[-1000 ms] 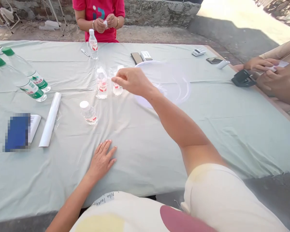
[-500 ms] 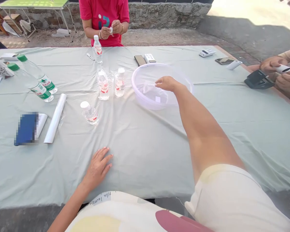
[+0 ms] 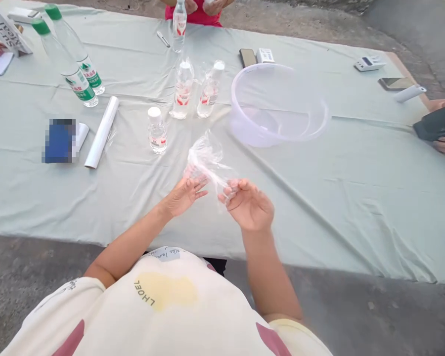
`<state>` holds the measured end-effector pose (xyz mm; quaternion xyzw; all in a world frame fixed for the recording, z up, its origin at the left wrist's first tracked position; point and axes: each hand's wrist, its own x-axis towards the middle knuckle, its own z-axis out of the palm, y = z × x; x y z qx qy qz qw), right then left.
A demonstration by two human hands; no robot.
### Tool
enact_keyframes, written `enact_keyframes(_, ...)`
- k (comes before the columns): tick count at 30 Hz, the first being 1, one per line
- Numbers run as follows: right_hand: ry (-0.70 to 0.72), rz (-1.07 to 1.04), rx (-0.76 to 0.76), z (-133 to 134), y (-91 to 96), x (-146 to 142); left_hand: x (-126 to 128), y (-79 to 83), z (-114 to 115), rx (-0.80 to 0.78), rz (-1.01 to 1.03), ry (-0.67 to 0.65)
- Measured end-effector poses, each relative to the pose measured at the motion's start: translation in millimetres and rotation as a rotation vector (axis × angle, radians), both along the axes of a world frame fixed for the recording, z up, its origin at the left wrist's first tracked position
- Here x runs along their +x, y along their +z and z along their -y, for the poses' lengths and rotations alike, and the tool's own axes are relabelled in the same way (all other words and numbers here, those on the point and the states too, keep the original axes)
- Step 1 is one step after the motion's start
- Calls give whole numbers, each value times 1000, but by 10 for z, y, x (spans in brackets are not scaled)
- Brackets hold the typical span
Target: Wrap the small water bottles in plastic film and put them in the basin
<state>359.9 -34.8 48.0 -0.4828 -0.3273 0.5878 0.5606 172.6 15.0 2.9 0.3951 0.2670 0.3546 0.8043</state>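
Observation:
A crumpled piece of clear plastic film (image 3: 203,157) hangs between my two hands above the near part of the table. My left hand (image 3: 183,195) has its fingers in the left side of the film, thumb on top. The fingers of my right hand (image 3: 250,202) are curled at the film's lower right end, palm turned up. Just beyond my left hand stands a small water bottle (image 3: 157,133) with a white cap. Past the film, to the right, is a translucent lilac basin (image 3: 250,131). Whether the film is a bag or a sheet I cannot tell.
Two small bottles (image 3: 182,94) in clear plastic stand farther back. On the left are green-capped bottles (image 3: 82,89), a white roll (image 3: 102,133) and a blue booklet (image 3: 59,141). A phone (image 3: 247,58) lies behind the basin. Other people sit around the cloth-covered table (image 3: 319,212).
My right hand has come back from over the basin, and my left hand has lifted off the cloth. Both now hold the clear plastic film. The view has tilted down.

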Motion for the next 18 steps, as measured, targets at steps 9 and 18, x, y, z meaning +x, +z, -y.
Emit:
enact_keyframes(9, -216, 3, -196, 659, -703, -68, -349, -44, 113, -290, -220, 431)
enact_keyframes(18, -167, 386, -463, 933, -697, 225, -1376, -104, 330, -389, -376, 692)
